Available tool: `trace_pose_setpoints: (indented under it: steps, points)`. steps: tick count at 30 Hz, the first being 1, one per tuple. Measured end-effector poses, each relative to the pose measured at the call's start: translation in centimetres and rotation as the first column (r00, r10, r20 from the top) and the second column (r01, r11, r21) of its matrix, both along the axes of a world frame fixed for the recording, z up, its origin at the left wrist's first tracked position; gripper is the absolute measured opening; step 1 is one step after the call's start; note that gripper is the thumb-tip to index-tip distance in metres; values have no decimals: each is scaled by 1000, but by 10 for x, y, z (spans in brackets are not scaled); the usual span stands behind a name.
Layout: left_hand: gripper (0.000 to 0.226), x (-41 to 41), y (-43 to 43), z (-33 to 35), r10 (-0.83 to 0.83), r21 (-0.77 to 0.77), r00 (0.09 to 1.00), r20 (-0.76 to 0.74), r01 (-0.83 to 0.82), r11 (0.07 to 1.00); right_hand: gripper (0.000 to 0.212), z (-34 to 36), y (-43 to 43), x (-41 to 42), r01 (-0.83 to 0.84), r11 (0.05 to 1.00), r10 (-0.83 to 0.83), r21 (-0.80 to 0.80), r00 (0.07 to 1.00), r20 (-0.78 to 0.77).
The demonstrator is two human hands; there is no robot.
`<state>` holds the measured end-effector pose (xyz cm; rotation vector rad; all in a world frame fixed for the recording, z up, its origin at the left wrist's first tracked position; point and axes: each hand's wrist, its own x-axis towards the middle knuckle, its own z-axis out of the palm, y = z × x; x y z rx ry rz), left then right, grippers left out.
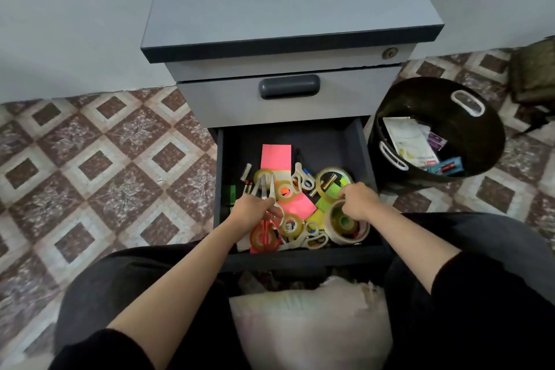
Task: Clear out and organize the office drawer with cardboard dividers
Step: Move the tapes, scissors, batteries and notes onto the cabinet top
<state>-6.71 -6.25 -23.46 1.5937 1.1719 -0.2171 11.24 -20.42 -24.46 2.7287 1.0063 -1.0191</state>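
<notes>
Head view: the open drawer [324, 141] holds tape rolls [334, 182], batteries and sticky notes. The left hand [255, 211] grips scissors [263, 189], blades pointing away. The right hand [359, 201] curls its fingers between two rolls, perhaps pinching something; I cannot tell.

You can make out only one piece of print: on the white packet [411, 144] lying in the black bin [480, 141], right of the cabinet [285, 9], dark capitals stand upside down to you and seem to spell STAPLES, with a small red tag beside them too small to read. Markings on the batteries [245, 172] and the tape rolls [290, 225] in the drawer [365, 153] are too blurred to read
</notes>
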Motion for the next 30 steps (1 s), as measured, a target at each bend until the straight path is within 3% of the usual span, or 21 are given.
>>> trace_pose_setpoints:
  steps: [8,15,18,23,30]
  points:
    - [24,5,-3,-14,-95,188,995,4,93,978,35,-12,9,2,-159,984,164,-82,984,64]
    - [49,22,-8,-21,-223,185,974,-38,226,956,26,-9,7,11,-240,966,246,-96,967,64]
    - [44,39,-12,-23,-281,175,957,-75,290,941,19,1,11,18,-176,984,176,-4,982,65]
    - [34,66,-11,-26,-336,231,939,-67,342,911,17,30,20,47,33,960,-33,278,999,-4]
    - [33,92,-20,-30,-389,290,917,-84,396,871,9,42,20,75,131,912,-143,388,990,2]
